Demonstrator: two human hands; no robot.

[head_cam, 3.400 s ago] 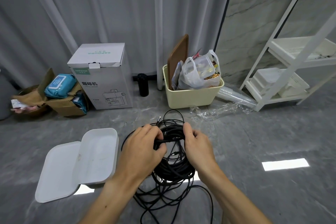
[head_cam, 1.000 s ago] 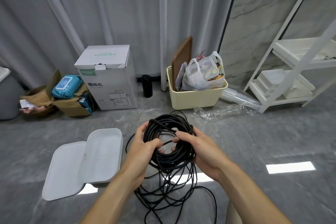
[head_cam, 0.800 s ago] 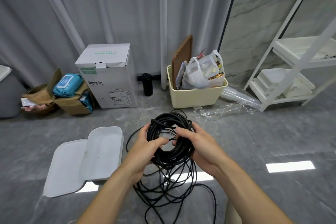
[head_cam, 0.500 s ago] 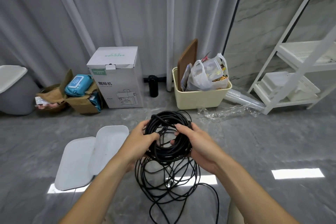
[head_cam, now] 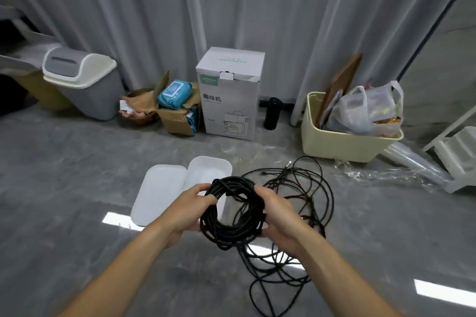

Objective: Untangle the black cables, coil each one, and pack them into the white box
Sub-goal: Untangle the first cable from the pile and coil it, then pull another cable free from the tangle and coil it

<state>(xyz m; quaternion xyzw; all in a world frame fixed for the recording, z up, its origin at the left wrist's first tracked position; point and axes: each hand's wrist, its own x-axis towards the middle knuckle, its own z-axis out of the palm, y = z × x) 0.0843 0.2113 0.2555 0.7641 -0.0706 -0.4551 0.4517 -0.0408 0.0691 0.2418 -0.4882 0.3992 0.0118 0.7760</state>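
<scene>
On the grey floor, a lidded bin stands left by the curtain. Your left hand and right hand both grip the coiled black cable just above the open white box; loose cables sprawl right, before a cream tub.

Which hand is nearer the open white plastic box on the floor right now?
Left. The left hand grips the coiled black cable over the open white plastic box at its near edge; the right hand holds the coil's far side, farther from it.
</scene>
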